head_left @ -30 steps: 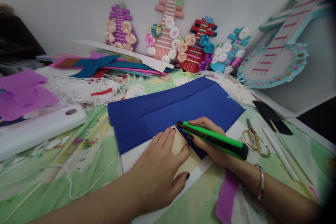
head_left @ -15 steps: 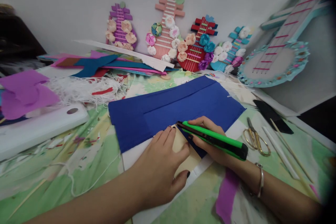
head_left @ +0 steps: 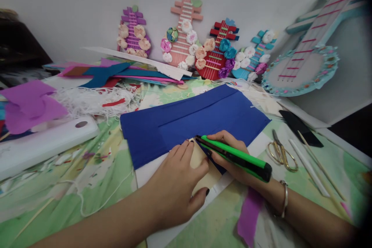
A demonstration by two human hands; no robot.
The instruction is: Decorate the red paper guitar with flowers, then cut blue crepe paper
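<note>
My right hand [head_left: 229, 155] is closed around a green and black utility knife [head_left: 247, 157]. The knife's front end rests at the top corner of a cream card piece [head_left: 207, 170], over a folded sheet of blue paper [head_left: 186, 124]. My left hand [head_left: 180, 178] lies flat on the cream piece, fingers stretched toward the blue paper and thumb apart. Under both sits a white sheet [head_left: 149, 174]. Whether the blade touches the paper is too small to make out.
Gold-handled scissors [head_left: 281, 151], a white strip [head_left: 309, 166] and a thin stick [head_left: 321, 164] lie at the right. Purple paper [head_left: 250, 217] is near my right wrist. White string [head_left: 95, 99] tangles at the left beside a white box-like object [head_left: 43, 143]. Decorated paper instruments [head_left: 213, 54] lean against the wall.
The view has shifted slightly. The knife's rear end has dipped a little, while its tip stays near the same corner. My left hand keeps its place on the cream piece.
</note>
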